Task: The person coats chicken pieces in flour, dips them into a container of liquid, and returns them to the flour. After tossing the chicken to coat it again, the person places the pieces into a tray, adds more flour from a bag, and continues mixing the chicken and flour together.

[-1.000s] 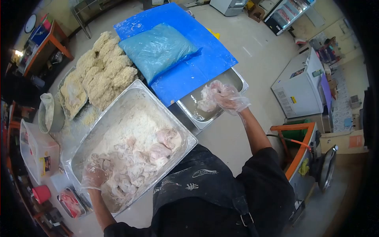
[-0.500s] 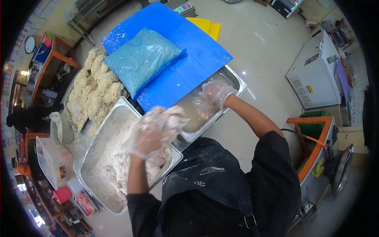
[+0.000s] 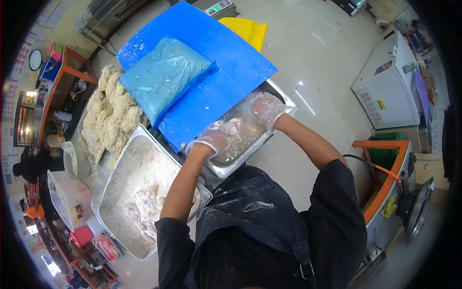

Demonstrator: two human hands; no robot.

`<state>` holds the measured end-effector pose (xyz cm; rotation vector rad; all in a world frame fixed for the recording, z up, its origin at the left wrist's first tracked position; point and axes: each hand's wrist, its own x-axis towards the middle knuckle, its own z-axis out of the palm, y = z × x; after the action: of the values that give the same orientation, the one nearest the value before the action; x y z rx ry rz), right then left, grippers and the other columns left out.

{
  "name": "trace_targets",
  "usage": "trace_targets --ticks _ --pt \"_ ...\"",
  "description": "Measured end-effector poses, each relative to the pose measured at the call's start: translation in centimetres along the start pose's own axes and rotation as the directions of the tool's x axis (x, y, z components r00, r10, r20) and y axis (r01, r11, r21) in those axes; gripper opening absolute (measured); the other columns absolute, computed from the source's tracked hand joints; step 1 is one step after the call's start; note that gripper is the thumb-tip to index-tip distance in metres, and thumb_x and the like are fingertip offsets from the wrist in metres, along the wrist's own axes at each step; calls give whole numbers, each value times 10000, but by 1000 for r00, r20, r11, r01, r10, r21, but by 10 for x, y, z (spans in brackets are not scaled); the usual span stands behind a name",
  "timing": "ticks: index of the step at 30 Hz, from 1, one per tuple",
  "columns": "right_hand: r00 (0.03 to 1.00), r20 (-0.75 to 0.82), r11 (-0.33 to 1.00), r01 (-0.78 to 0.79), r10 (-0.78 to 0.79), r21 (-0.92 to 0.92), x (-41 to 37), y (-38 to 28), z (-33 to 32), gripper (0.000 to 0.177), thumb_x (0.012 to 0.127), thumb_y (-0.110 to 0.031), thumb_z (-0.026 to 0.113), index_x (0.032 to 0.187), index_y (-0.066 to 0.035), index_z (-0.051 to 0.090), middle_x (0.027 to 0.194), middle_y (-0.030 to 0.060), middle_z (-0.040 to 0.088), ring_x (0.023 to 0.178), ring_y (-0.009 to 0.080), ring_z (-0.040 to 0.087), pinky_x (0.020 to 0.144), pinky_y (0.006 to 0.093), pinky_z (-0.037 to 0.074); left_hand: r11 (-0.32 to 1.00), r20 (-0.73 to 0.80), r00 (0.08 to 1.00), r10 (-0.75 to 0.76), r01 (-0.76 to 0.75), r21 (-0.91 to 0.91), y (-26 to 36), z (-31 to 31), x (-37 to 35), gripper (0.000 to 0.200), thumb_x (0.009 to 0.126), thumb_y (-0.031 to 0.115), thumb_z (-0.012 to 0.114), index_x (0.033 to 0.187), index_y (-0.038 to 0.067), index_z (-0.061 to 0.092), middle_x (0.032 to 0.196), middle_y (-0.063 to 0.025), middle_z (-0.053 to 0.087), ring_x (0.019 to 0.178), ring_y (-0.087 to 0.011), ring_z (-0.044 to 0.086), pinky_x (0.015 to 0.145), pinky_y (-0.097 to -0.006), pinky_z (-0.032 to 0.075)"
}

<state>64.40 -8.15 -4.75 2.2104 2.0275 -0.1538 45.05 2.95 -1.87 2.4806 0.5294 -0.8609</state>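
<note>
Left hand [image 3: 211,138] grasps chicken pieces [image 3: 236,131] in batter pan [image 3: 279,92], right hand [image 3: 266,109] grip unclear; dunk fully, drip over pan.

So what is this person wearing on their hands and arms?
Both the left hand and the right hand wear thin, clear disposable plastic gloves, crinkled and smeared with white flour. The forearms are uncovered; black sleeves end near the elbows.

Left hand [image 3: 211,139], right hand [image 3: 266,108] (gloved) in pan [image 3: 284,95]
</note>
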Motion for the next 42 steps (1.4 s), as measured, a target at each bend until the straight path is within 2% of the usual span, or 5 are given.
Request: trace_targets --ticks 12,13,17,22,42 --pt "982 172 994 67 -81 84 5 19 21 276 702 -258 656 944 -124 666 968 107 647 932 284 604 830 424 474 963 -217 939 269 -263 57 19 -3 14 300 785 256 563 979 57 674 989 -181 656 960 -307 623 838 -403 478" --pt "872 -320 922 387 -371 -16 1 34 35 337 671 -274 687 974 -136 642 1003 103 621 960 284 579 835 439 462 972 -213 948 236 -232 46 17 1 15 301 783 260 564 978 59 675 988 -180 657 957 -307 623 836 -403 478" --pt "847 -323 873 476 -423 104 16 77 118 319 742 -333 602 986 -132 637 991 90 619 950 286 561 835 432 439 986 -209 965 158 -166 -24 15 11 18 307 777 276 571 974 66 678 982 -176 659 948 -309 626 825 -401 481" --pt "906 96 908 417 -413 -35 1 -18 -3 184 743 -252 586 771 -72 608 711 158 620 666 334 602 615 469 483 989 -227 968 103 -123 -77 9 21 12 315 769 297 580 969 76 682 976 -172 661 937 -312 629 812 -400 485" --pt "808 -349 830 543 -474 131 -12 -34 -129 236 738 -324 633 763 -97 573 746 115 570 693 296 577 599 434 441 884 -355 812 463 -398 243 26 -61 -88 216 705 214 634 888 107 676 854 -117 653 770 -291 636 659 -403 503"
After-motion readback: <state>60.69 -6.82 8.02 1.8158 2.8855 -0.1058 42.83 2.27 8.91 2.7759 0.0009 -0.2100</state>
